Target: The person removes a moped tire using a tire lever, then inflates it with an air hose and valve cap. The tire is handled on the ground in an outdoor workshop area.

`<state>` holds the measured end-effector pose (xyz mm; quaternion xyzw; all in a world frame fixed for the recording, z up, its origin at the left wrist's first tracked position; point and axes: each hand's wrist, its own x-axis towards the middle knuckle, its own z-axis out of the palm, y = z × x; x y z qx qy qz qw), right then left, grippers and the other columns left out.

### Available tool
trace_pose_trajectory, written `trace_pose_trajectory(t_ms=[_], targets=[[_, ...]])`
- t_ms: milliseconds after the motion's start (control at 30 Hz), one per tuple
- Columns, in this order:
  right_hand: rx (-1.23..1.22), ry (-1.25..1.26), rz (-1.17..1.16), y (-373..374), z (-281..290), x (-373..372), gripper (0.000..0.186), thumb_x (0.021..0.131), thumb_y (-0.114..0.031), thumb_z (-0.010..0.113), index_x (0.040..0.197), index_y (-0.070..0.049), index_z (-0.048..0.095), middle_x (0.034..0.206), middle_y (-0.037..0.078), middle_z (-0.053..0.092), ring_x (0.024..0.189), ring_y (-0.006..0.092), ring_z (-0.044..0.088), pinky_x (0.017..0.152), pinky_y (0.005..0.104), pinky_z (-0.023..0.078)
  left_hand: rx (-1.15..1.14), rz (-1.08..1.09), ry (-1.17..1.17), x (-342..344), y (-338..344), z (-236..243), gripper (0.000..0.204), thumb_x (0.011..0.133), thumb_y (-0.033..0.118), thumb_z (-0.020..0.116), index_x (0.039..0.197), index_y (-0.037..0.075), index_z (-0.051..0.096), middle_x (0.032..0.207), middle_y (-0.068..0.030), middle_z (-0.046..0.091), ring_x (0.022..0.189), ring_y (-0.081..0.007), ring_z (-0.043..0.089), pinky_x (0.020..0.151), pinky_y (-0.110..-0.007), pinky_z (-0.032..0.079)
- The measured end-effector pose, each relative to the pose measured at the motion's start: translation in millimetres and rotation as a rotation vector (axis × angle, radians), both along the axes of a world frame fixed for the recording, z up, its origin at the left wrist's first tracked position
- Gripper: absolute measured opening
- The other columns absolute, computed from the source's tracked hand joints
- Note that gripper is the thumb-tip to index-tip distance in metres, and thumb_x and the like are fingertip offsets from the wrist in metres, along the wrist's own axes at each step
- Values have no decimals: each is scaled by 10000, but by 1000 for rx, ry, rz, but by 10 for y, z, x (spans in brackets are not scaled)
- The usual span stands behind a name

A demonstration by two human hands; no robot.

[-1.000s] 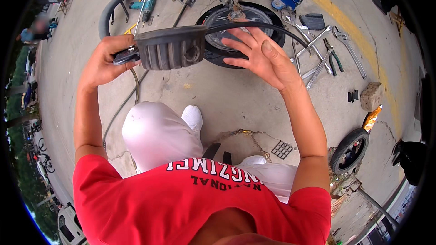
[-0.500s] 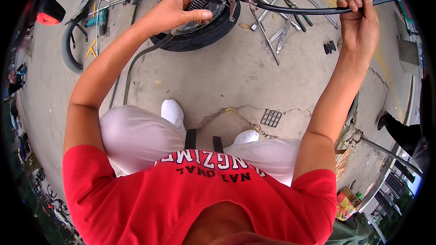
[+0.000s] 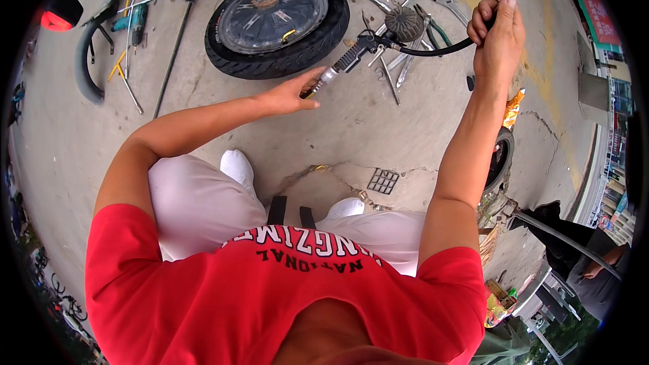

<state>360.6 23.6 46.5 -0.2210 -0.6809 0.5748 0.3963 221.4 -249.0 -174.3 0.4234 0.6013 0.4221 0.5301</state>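
Note:
My right hand (image 3: 499,27), raised at the upper right, is closed around a black hose (image 3: 439,52). The hose runs down to what looks like a tyre inflator gun (image 3: 351,57), with a black ribbed body, a thin lever and a silver end. A round, ribbed dark part (image 3: 404,23) lies beside the hose joint, seemingly the gun's gauge. My left hand (image 3: 294,94) curls around the gun's silver end, its fingers partly hidden. Just behind this hand is a wheel (image 3: 274,17) with a black tyre, a dark hub and a small yellow piece on its face.
Several wrenches (image 3: 407,67) and green-handled pliers (image 3: 439,34) lie beyond the hose. To the left are a teal power drill (image 3: 138,23), a curved grey fender (image 3: 86,67) and a long thin rod (image 3: 174,61). A small floor grate (image 3: 383,180) is near my feet. Another person's arm (image 3: 605,260) shows at the right.
My left hand has come down and nearer, turning the gun so its silver end points toward me. My right hand has shifted left, bending the hose upward. More of the wheel shows.

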Motion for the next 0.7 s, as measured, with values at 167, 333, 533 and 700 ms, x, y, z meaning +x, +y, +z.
trace_pose_trajectory(t_ms=[167, 333, 533, 700], targets=[[19, -125, 124, -65, -313, -165, 358, 1023, -293, 429, 1158, 0, 583, 651, -39, 394, 519, 37, 333, 445, 199, 274, -77, -164, 248, -57, -157, -223, 406, 839, 56, 643, 1232, 26, 550, 1208, -142, 568, 1077, -267, 592, 882, -336, 498], [186, -322, 207, 16, -697, -342, 305, 1007, -254, 469, 1112, -10, 619, 675, -41, 462, 594, 54, 415, 518, 215, 335, 260, 18, 467, -110, 16, 471, 178, 831, 40, 631, 1004, -4, 637, 921, -107, 609, 815, -244, 619, 696, -327, 495], [378, -720, 510, -188, -979, -603, 284, 997, -205, 475, 1208, -36, 562, 708, 30, 520, 683, 125, 513, 661, 279, 432, 267, 418, 628, -642, 68, 538, 174, 824, 66, 629, 988, 7, 625, 910, -113, 588, 822, -277, 616, 721, -363, 485], [442, -789, 687, -458, -1056, -901, 335, 983, -195, 483, 1290, -63, 467, 735, 87, 575, 719, 211, 571, 689, 344, 454, 195, 428, 703, -858, 63, 288, 249, 817, 74, 666, 1050, -7, 631, 863, -116, 579, 735, -232, 595, 677, -336, 470]])
